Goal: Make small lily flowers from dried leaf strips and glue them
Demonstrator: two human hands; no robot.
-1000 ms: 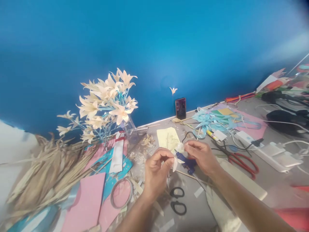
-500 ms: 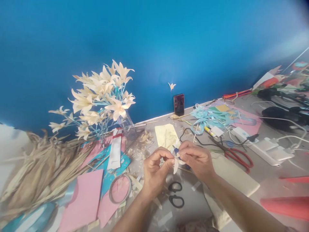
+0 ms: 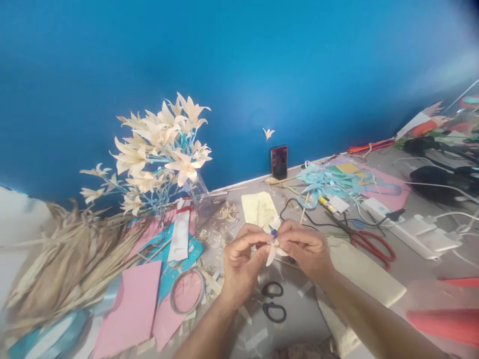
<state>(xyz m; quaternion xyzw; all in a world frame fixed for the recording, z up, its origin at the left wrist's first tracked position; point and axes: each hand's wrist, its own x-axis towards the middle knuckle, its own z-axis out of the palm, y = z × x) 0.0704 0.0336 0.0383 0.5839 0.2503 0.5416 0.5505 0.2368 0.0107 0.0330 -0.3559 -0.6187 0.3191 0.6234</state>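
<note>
A small cream flower with pointed petals (image 3: 272, 255) is pinched between both hands above the table. My left hand (image 3: 245, 259) is closed, thumb and forefinger on the flower's left side. From the other side my right hand (image 3: 307, 249) grips it in a pinch too; fingers partly hide its base. Just behind the fingertips shows a small dark blue object (image 3: 274, 232), whose kind I cannot make out. Below the hands lie scissors with black handles (image 3: 274, 301), their blades hidden. A yellow paper square (image 3: 258, 207) with scraps on it is beyond them.
A bunch of cream flowers (image 3: 160, 139) on blue stems stands at left, beside dried husks (image 3: 56, 259). Pink card (image 3: 130, 304) and a tape roll (image 3: 187, 291) lie nearer. Red-handled scissors (image 3: 374, 244), a power strip (image 3: 415, 232) and a phone (image 3: 279, 162) are farther right.
The view has shifted slightly, so the surroundings sit a little farther right. Both hands keep their pinch, and the petals between them have tilted a little.
</note>
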